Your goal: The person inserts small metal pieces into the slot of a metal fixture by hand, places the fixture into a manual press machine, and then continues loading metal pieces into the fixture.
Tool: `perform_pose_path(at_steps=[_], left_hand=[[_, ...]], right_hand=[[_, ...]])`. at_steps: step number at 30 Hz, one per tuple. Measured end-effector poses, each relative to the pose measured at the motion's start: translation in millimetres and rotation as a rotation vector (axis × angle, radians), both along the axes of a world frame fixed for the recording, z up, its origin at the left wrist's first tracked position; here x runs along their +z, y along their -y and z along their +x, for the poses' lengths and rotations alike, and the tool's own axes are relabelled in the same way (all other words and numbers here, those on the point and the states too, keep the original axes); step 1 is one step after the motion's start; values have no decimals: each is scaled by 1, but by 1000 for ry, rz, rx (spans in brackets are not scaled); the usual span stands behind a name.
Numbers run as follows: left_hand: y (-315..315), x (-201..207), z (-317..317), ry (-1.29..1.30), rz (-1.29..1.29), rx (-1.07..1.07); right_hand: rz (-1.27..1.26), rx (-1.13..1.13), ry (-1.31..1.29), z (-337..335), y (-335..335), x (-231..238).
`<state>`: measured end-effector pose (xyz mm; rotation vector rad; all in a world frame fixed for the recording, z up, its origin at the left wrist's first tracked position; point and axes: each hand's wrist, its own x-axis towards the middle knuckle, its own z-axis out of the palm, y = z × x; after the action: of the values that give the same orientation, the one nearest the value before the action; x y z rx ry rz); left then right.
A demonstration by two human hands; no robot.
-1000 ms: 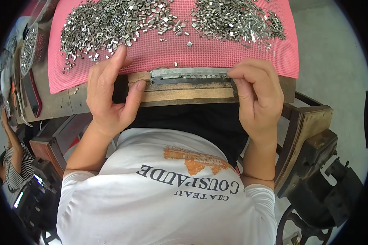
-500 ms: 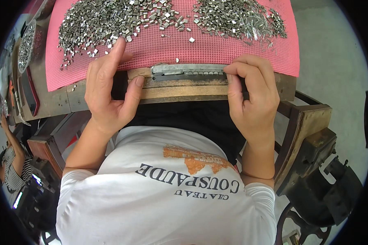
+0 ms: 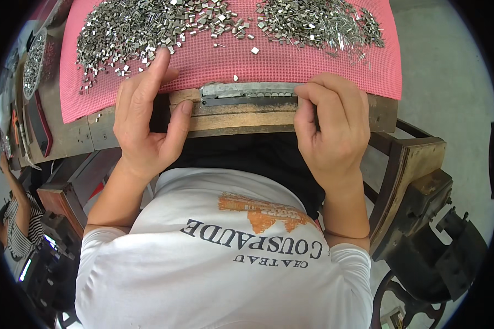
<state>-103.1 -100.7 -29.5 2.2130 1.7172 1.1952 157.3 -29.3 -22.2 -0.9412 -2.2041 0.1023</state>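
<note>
A narrow metal bar point(image 3: 219, 91) lies along the near edge of the bench, set over a dark strip point(image 3: 222, 101). Several small half-round metal pieces point(image 3: 274, 94) sit in a row along its right part. My right hand point(image 3: 335, 123) is at the bar's right end, fingers curled and thumb brought close under the index finger. Whatever is between those fingertips is hidden. To the left of the bar, my left hand point(image 3: 148, 112) rests at the bench edge with its index finger stretched out and thumb apart, holding nothing.
A pink mesh mat point(image 3: 214, 60) bears a large heap of small metal pieces point(image 3: 142, 33) and another heap point(image 3: 313, 24) with thin pins. One loose piece point(image 3: 235, 78) lies near the bar. Left stands a clear container point(image 3: 34, 63) of metal parts; a co-worker's arm point(image 3: 16, 186) shows beyond.
My right hand has shifted slightly left along the bar, its fingers now covering the end of the row of pieces. My left hand has hardly moved.
</note>
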Motion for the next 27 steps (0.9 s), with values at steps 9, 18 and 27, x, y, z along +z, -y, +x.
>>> perform_pose_path(at_steps=[9, 18, 27], left_hand=[[1, 0, -1, -4, -10, -10], [5, 6, 15, 120, -66, -93], [1, -1, 20, 52, 14, -130]], right_hand=[[-231, -99, -147, 23, -14, 20], [-241, -86, -58, 48, -54, 10], [-190, -245, 68, 24, -44, 10]])
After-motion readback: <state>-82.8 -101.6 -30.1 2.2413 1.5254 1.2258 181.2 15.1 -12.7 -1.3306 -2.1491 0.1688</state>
